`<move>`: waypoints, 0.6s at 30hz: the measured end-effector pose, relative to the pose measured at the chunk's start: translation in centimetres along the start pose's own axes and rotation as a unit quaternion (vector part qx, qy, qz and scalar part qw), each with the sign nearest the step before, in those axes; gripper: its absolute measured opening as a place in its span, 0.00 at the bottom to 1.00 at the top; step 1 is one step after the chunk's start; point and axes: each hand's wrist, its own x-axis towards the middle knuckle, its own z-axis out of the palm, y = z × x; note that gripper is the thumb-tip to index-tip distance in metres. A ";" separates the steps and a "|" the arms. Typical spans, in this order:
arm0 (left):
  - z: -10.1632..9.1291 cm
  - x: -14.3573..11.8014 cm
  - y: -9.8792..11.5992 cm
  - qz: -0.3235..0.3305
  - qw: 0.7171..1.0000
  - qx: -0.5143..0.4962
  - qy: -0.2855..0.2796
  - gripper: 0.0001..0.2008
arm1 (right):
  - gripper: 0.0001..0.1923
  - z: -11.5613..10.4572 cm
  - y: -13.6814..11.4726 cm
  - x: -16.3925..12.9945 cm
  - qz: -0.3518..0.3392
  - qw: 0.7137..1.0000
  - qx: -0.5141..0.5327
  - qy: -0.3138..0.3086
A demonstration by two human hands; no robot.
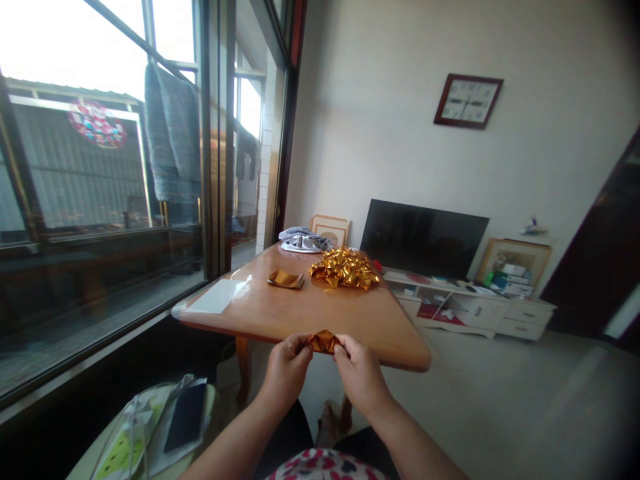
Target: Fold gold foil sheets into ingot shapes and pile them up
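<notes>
Between my two hands, at the near edge of the wooden table, is a small piece of folded gold foil paper (pixel 324 342). My left hand (pixel 291 367) pinches its left end between thumb and fingers. Its right end is pinched the same way by my right hand (pixel 359 370). Farther back on the table lies a flat stack of gold foil sheets (pixel 285 279). To the right of that stack sits a pile of shiny folded gold foil pieces (pixel 345 269).
The wooden table (pixel 325 310) bears a white sheet (pixel 214 296) at its left and bundled cloth (pixel 304 240) at the far end. A stool at lower left holds a phone (pixel 186 417) and a power strip (pixel 125 450). A television (pixel 424 238) stands behind on a white cabinet (pixel 473 312).
</notes>
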 end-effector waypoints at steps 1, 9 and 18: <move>0.0 0.0 -0.1 0.000 1.000 -0.003 0.001 0.12 | 0.15 0.1 0.2 0.0 0.005 1.000 0.005 0.005; 0.1 -0.1 -0.2 -0.014 1.000 -0.019 0.016 0.11 | 0.07 0.1 0.5 -0.1 0.039 0.999 -0.023 0.011; 0.3 -0.3 0.9 -0.014 1.000 -0.002 0.007 0.07 | 0.09 0.4 -0.1 -0.1 0.028 0.998 -0.062 0.003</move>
